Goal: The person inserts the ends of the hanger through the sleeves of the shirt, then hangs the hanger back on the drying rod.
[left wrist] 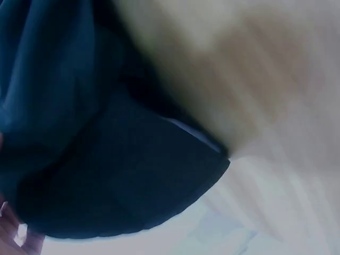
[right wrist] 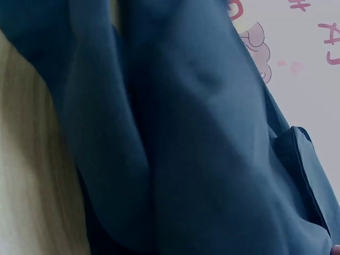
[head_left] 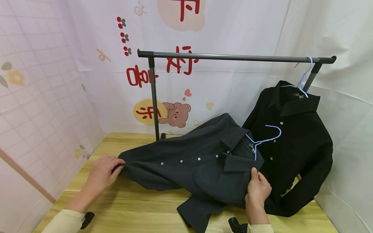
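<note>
A dark button-up shirt stretches between both hands over the wooden table, its collar to the right and hem to the left. My left hand pinches the hem corner between thumb and fingers. With its thumb on top, my right hand grips the shirt near the shoulder, just below the collar. A light blue hanger sits inside the collar, its hook sticking out to the right. One sleeve hangs down toward the front. The left wrist view shows the curved hem close up; the right wrist view is filled by the shirt's fabric.
A black metal rack stands at the back. Another black shirt hangs at its right end on a blue hanger, right behind the held shirt. Printed white cloth covers the walls around the wooden table.
</note>
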Available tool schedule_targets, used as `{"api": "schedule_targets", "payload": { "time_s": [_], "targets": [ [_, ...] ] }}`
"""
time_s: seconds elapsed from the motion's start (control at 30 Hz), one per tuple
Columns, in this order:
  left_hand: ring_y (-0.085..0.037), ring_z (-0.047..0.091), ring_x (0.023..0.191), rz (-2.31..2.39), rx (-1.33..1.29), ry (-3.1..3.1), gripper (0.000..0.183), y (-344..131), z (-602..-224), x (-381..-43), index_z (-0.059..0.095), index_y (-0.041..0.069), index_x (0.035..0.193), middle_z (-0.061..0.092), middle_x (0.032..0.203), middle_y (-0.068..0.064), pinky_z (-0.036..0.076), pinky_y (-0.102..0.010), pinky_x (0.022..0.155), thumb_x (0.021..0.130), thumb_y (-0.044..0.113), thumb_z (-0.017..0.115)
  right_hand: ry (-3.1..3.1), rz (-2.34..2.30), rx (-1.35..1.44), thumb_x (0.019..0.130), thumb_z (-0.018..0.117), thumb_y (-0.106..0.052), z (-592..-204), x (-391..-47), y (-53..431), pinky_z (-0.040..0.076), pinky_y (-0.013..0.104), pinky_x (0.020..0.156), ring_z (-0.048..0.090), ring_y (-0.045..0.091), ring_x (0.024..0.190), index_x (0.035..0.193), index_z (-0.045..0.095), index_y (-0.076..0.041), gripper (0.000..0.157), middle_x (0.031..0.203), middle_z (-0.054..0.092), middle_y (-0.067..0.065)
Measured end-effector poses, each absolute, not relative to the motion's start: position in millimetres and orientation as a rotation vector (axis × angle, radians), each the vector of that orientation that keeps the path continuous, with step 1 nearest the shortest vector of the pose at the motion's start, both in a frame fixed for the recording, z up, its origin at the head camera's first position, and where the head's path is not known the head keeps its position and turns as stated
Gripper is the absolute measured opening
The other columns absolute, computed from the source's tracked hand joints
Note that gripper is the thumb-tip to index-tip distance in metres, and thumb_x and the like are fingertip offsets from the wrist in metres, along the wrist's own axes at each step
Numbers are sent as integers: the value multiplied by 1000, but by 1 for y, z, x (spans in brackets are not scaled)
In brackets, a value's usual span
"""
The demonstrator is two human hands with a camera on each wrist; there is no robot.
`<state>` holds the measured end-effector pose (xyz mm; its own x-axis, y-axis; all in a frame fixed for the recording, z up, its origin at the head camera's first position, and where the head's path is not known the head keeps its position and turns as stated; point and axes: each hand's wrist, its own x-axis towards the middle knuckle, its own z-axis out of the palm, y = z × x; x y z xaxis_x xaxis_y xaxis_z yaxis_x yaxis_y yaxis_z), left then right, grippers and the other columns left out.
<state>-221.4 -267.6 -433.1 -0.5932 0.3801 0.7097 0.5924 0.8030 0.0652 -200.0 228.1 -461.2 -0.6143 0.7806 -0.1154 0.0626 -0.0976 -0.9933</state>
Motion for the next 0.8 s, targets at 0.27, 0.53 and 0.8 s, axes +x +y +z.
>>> {"api": "schedule_targets", "payload": {
  "time_s": [0.27,0.53,0.8],
  "targets": [
    [-1,37,56,-434,-652,-2685,36,-251,-462,-202,51,24,75,40,64,16,33,-24,51,78,4,80,-1664,1757,-923,99,61,-34,-462,-200,228,38,33,77,47,17,87,115,68,5,42,83,56,-4],
    [4,48,59,-935,-1153,-2993,20,-238,-469,-192,73,22,76,56,68,24,44,-21,55,86,5,68,-1669,1752,-938,99,61,-36,-462,-200,228,37,31,79,47,16,89,117,68,3,44,90,57,-2],
    [-26,62,106,-355,-909,-2872,31,-230,-479,-196,70,14,113,62,119,-6,53,-45,82,84,19,80,-1677,1757,-942,99,61,-38,-464,-200,229,37,32,78,46,16,88,117,68,3,46,88,56,-2]
  ]
}}
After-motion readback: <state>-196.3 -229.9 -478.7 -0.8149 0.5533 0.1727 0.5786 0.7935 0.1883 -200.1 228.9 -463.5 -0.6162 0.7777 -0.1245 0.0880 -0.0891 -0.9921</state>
